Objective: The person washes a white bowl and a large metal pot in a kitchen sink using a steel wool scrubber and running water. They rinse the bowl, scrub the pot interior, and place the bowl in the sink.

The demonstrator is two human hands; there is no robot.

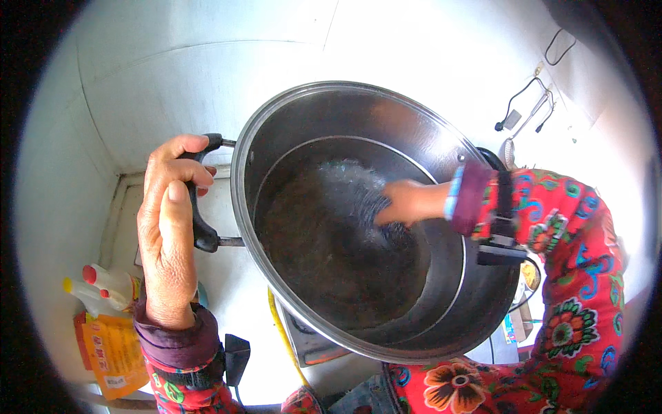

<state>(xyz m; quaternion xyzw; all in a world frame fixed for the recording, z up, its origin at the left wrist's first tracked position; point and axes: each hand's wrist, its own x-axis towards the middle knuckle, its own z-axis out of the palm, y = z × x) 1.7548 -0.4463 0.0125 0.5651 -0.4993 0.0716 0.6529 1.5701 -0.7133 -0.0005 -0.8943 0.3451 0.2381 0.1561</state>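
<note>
A large dark metal pot (331, 279) with a bright rim is tilted in front of me. My left hand (173, 222) grips its black side handle (206, 230), fingers hooked over the top part. Inside the pot, my right hand (406, 202) presses a dark, blurred scrubber or cloth (380, 207) against the inner surface; its exact kind cannot be told. Whitish wet streaks or suds lie beside it. The fingers of my right hand are partly hidden by blur. Part of a second black handle (491, 158) shows behind my right wrist.
Bottles with red and yellow caps (106, 287) and an orange packet (116, 354) stand at the lower left. Below the pot are a yellow hose (282, 328) and what looks like a stove (315, 344). A skimmer (508, 152) and cords hang on the right wall.
</note>
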